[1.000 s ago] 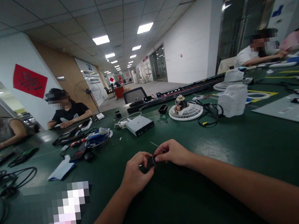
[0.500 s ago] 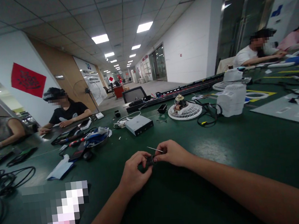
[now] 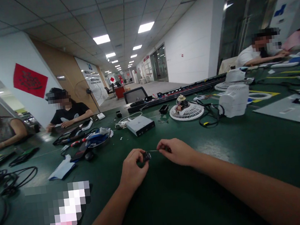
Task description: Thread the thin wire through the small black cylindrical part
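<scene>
The green tabletop [image 3: 105, 171] carries a white fan grille [image 3: 188, 113] and, left of it, a drive [image 3: 137, 125]. Nearer, above the tabletop, are 2 hands: the left hand [image 3: 132, 168] grips a black part [image 3: 145, 156]; the right hand [image 3: 177, 152] pinches a rod [image 3: 153, 150], its tip at or just beside the part.

My left fingers [image 3: 136, 153] cover part of the small dark piece [image 3: 146, 156], its details too tiny to read. My right fingers [image 3: 165, 143] hide the thin rod's [image 3: 153, 150] rear; I can't tell whether its tip touches. Blocky blurring masks the bright slab [image 3: 66, 208], cropped below; the right edge cuts the grey board [image 3: 271, 110].
</scene>
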`<action>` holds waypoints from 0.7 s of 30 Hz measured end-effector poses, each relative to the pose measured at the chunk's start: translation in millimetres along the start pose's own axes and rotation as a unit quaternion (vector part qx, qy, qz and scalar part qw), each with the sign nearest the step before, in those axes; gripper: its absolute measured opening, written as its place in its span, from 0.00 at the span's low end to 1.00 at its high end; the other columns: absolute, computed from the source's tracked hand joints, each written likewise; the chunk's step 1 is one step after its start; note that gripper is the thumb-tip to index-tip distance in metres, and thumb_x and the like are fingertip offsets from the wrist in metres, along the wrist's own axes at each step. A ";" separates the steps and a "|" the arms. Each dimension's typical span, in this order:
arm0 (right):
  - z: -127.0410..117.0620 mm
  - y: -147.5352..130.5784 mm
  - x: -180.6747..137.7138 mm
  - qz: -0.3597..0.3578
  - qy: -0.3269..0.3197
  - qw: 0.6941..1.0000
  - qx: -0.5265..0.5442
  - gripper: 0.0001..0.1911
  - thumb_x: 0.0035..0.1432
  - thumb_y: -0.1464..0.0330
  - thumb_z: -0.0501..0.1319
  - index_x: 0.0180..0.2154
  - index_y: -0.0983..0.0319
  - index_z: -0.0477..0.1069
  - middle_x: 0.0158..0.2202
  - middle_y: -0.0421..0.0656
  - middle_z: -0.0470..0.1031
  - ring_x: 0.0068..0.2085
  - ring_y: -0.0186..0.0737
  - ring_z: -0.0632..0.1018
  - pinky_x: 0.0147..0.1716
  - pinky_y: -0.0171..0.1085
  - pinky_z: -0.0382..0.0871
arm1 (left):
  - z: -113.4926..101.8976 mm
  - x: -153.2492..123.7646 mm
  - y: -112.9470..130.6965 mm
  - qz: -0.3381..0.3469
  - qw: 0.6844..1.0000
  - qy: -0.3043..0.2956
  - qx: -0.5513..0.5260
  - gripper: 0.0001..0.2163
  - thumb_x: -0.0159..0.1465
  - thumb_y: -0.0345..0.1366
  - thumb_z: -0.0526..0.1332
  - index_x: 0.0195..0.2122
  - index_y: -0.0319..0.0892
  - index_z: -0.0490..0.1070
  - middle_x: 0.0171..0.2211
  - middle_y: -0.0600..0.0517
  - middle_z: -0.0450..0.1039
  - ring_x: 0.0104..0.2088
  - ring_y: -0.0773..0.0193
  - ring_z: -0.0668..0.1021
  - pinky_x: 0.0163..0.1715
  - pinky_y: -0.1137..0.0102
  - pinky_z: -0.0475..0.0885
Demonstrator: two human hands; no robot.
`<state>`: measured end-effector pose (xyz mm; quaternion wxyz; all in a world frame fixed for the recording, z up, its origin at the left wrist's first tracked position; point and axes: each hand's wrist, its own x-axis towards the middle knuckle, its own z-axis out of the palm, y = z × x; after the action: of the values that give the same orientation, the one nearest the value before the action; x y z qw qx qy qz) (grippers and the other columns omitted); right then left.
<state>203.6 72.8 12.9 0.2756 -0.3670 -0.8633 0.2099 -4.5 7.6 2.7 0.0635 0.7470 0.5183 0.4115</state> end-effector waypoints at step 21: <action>3.8 -1.9 -1.2 -0.028 -0.073 0.996 -0.050 0.08 0.55 0.68 0.59 0.34 0.59 0.76 0.30 0.40 0.78 0.31 0.37 0.76 0.29 0.33 0.63 | -1.7 -3.5 1.4 0.040 0.997 -0.067 -0.012 0.11 0.54 0.23 0.59 0.26 0.44 0.57 0.39 0.50 0.73 0.40 0.61 0.75 0.39 0.67 0.69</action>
<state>200.9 70.1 10.7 0.1993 -0.3397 -0.9004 0.1848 -5.2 3.5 2.6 0.0906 0.7920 0.4780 0.3688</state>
